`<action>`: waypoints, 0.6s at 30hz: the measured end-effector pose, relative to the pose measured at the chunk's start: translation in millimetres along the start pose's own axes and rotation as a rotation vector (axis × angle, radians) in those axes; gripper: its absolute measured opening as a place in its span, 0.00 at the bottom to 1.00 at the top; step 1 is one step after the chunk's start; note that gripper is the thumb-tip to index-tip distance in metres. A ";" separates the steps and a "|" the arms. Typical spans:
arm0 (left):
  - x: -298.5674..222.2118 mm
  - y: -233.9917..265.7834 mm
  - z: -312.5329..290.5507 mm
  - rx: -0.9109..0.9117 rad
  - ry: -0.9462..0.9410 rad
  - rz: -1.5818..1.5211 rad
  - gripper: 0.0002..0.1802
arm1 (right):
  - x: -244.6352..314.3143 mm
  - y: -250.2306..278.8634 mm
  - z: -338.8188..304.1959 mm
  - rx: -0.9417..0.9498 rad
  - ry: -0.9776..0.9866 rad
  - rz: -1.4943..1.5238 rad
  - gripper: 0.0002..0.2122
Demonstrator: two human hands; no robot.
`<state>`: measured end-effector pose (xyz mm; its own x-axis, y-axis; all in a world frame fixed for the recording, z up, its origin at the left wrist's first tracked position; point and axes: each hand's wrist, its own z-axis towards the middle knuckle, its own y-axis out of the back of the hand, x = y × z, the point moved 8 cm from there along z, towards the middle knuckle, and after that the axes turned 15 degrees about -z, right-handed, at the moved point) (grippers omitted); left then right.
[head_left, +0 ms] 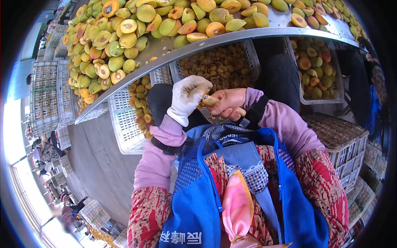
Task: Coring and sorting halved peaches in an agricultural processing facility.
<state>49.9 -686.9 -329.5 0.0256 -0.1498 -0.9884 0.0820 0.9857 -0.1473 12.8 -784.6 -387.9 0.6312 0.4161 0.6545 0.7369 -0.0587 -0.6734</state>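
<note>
My left hand (187,98) wears a white cotton glove and is closed around a small yellow-orange fruit (206,100), mostly hidden between the two hands. My bare right hand (226,103) is closed on a small knife (211,98) whose wooden handle sticks out by the wrist; its blade meets the fruit. Both hands are held close to my chest, over a white crate of brown pits (215,66) under the metal table (165,51).
The metal table carries a large heap of halved and whole green-yellow fruit (124,33). White plastic crates of halved fruit (140,103) (315,70) stand below it. Stacked empty crates (45,95) are at left, more crates (343,144) at right. People (70,215) work at lower left.
</note>
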 end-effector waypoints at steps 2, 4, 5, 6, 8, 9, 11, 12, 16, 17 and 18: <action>-6.3 -3.1 -1.3 0.059 -0.084 0.130 0.12 | -3.9 -3.0 1.1 0.056 -0.008 0.004 0.05; -11.9 -9.0 -3.0 0.120 -0.171 0.260 0.11 | -4.9 -4.5 -0.5 0.062 -0.015 0.016 0.05; -3.9 -4.4 -1.8 0.071 -0.055 0.041 0.13 | -5.3 -5.5 -1.4 0.070 -0.020 0.026 0.05; 5.0 -1.7 -1.7 0.021 0.059 -0.176 0.15 | -4.6 -5.0 -2.3 0.068 -0.021 0.024 0.05; 18.6 1.5 -2.2 -0.046 0.152 -0.474 0.22 | 2.8 -8.7 -2.5 0.124 0.052 0.075 0.05; 19.3 1.4 -3.3 -0.046 0.147 -0.474 0.22 | 2.1 -9.1 -1.9 0.124 0.051 0.071 0.05; 19.6 2.3 -4.0 -0.088 0.167 -0.546 0.25 | 3.8 -6.6 -0.9 0.092 0.084 0.063 0.05; 22.0 3.2 -4.6 -0.083 0.171 -0.490 0.27 | 3.8 -8.5 -1.6 0.093 0.080 0.054 0.05; 32.6 8.4 -7.6 -0.214 0.177 -0.567 0.23 | 5.3 -14.8 0.0 0.017 0.085 0.132 0.06; 37.6 7.6 -7.7 -0.216 0.165 -0.569 0.23 | 3.7 -11.7 1.1 -0.061 0.068 0.149 0.06; 49.2 16.1 -12.2 -0.367 0.194 -0.624 0.21 | 3.5 -8.1 4.9 -0.157 0.061 0.072 0.05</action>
<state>40.3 -677.4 -380.9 -0.0954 -0.7070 -0.7008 -0.3145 0.6893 -0.6526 7.9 -778.2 -381.8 0.6935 0.3501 0.6297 0.7152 -0.2288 -0.6604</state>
